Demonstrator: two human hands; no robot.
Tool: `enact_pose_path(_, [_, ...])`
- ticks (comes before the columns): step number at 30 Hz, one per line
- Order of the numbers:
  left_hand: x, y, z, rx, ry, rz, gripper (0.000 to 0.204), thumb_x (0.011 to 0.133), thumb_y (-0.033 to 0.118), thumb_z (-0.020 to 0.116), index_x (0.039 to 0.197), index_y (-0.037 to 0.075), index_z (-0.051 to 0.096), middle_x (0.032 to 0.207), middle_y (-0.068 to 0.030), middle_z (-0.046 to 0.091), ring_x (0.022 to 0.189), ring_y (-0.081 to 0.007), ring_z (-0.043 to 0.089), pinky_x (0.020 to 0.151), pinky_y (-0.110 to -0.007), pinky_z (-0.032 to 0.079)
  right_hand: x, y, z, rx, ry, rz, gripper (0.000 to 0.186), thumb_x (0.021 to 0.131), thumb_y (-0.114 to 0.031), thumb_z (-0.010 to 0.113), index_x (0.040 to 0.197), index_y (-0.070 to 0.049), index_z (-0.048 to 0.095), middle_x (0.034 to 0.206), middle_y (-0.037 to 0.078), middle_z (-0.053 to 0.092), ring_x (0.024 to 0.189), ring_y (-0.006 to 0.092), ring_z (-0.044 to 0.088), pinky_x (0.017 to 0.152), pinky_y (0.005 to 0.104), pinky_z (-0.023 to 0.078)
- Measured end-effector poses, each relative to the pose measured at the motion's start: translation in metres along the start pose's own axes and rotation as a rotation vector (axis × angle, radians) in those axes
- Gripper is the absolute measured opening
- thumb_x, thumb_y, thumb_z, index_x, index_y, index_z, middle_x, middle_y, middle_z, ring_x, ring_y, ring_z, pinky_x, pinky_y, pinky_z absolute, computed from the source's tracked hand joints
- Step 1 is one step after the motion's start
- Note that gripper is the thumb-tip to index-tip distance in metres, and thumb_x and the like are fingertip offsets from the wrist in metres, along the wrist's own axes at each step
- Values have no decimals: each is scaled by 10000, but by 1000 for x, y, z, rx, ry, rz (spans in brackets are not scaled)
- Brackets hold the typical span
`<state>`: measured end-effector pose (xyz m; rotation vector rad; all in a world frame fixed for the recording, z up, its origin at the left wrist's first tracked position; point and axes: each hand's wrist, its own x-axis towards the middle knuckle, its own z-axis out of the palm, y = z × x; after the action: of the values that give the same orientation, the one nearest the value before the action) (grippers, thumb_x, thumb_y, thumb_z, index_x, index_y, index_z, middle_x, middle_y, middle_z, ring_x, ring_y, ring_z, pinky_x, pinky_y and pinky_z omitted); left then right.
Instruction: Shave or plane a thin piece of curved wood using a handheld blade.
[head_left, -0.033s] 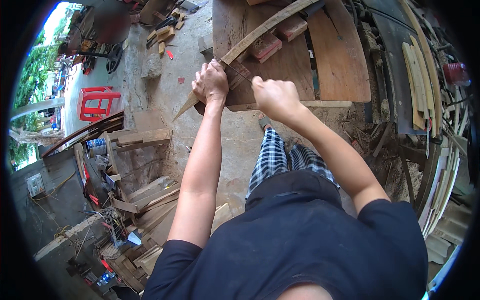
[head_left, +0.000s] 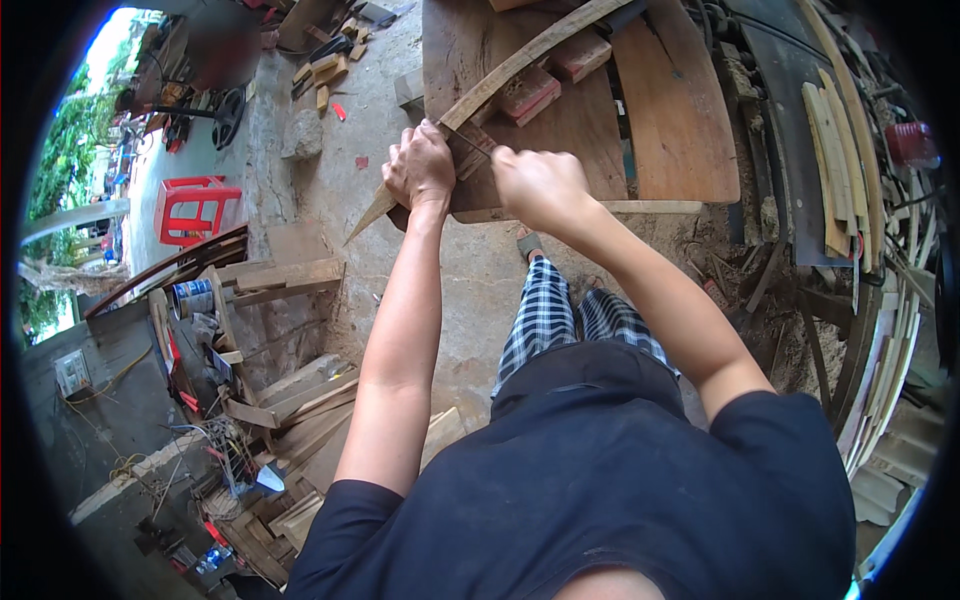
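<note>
My left hand (head_left: 420, 168) is closed around a long curved wooden strip (head_left: 485, 85) near its lower, tapered end (head_left: 370, 215), which points toward the floor at left. My right hand (head_left: 540, 190) is closed, slightly blurred, on the hidden grip of a thin dark tool (head_left: 470, 143) that reaches to the strip just beside my left hand; I cannot make out its type. Red-edged blocks (head_left: 530, 95) sit under and beside the strip on a dark wooden board worktop (head_left: 675, 150).
Stacked planks (head_left: 835, 170) lean at right. A red plastic stool (head_left: 195, 210) is at left, with a metal can (head_left: 192, 298) among scrap timber below it. Small offcuts (head_left: 330, 70) and a concrete lump (head_left: 300, 135) lie on the floor. My foot (head_left: 530, 245) is beside the worktop.
My right hand has shifted slightly left and down, toward my left hand, with the thin tool. My left hand and the strip look unmoved.
</note>
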<state>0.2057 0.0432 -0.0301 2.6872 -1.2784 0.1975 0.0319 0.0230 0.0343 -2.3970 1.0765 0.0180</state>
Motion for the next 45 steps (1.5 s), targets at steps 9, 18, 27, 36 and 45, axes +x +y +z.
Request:
enact_pose_path(9, [0,-3,-1,-4,-25,-30,474,977,381,295,1008,103,677,1103,-75,650,1014,-301,606,868,-457,442,16,-3,17,22,39,-28,215,862,-143,478,967,-22,622,901,164,707,820,274,707,680,386,550])
enact_pose_path(18, [2,5,4,-18,21,4,466,977,373,310,962,102,689,1066,-66,664,983,-291,618,828,-462,453,52,-3,29,19,167,-50,196,854,-143,484,946,-17,604,834,172,700,760,302,702,620,402,551])
enact_pose_path(27, [0,7,-4,-26,3,-10,471,981,371,300,977,101,686,1085,-63,658,984,-299,616,834,-463,451,11,4,14,51,131,-71,173,835,-130,494,944,-16,566,810,184,694,750,319,698,617,422,547])
enact_pose_path(36, [-2,-2,4,-11,34,-9,470,979,376,304,965,104,687,1091,-62,653,987,-291,613,831,-452,448,9,2,17,26,69,-24,202,845,-150,495,940,-40,636,855,151,711,794,274,709,672,382,550])
enact_pose_path(45, [3,8,4,-13,15,2,470,979,372,305,951,101,689,1078,-68,656,981,-290,614,834,-454,447,54,-3,24,31,130,-32,210,859,-144,478,962,-27,619,864,155,710,789,284,707,642,395,548])
